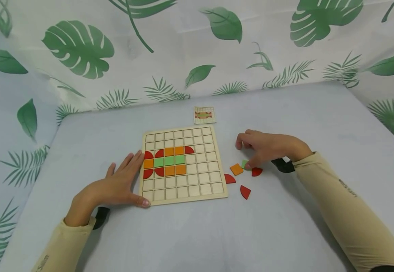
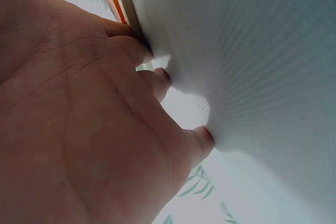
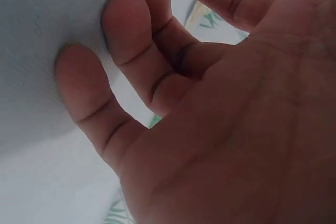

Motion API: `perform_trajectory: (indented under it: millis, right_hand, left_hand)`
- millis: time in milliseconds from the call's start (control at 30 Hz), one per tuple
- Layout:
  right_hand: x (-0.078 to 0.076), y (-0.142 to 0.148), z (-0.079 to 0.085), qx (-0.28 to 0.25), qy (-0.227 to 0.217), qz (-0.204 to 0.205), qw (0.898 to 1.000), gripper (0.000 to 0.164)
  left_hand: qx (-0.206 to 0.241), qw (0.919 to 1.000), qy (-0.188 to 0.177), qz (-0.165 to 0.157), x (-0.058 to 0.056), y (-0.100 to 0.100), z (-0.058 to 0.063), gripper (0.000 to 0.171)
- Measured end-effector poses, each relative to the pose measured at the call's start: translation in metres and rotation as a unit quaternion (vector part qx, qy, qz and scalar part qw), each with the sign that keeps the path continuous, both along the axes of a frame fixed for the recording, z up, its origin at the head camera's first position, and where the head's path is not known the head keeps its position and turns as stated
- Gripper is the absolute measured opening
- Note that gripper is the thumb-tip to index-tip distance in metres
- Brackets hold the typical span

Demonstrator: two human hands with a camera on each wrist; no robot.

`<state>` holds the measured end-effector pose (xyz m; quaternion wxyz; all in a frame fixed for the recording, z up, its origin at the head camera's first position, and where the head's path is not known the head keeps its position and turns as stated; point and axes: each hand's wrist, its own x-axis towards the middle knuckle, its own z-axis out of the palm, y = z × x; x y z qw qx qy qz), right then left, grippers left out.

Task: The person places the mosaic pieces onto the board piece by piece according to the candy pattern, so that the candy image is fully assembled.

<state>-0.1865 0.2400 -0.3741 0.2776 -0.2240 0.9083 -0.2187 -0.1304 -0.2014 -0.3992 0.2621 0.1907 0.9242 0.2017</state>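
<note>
A wooden grid board (image 1: 169, 198) lies on the table, holding orange squares (image 1: 169, 171), light green squares (image 1: 169, 160) and red quarter-circles (image 1: 189, 150) in its left and middle cells. My left hand (image 1: 116, 187) rests against the board's left edge with fingers spread, thumb at the near left corner. To the right of the board, my right hand (image 1: 268, 145) is over the loose pieces, its fingers loosely bent. Its thumb tip is at a loose green square (image 1: 244, 164), partly covering it. In the right wrist view the fingertips (image 3: 81, 77) are near the tabletop, with no piece visible among them.
Around the right thumb lie a loose orange square (image 1: 236, 169) and red quarter-circles (image 1: 245, 192), one (image 1: 230, 178) close beside the board's edge. A small pattern card (image 1: 204, 121) sits beyond the board. Leaf-printed cloth (image 1: 169, 71) hangs behind the table.
</note>
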Motion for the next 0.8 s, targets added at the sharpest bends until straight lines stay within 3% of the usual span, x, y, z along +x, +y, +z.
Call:
perform_trajectory:
  millis: [300, 800]
  right_hand:
    - [-0.004, -0.007, -0.007, -0.024, 0.047, -0.008, 0.999, 0.017]
    - [-0.004, -0.018, -0.008, -0.061, 0.081, -0.035, 0.994, 0.012]
  left_hand:
    - [-0.001, 1.0, 0.002, 0.002, 0.001, -0.001, -0.002, 0.145]
    - [-0.004, 1.0, 0.004, 0.003, 0.0, -0.001, -0.002, 0.145]
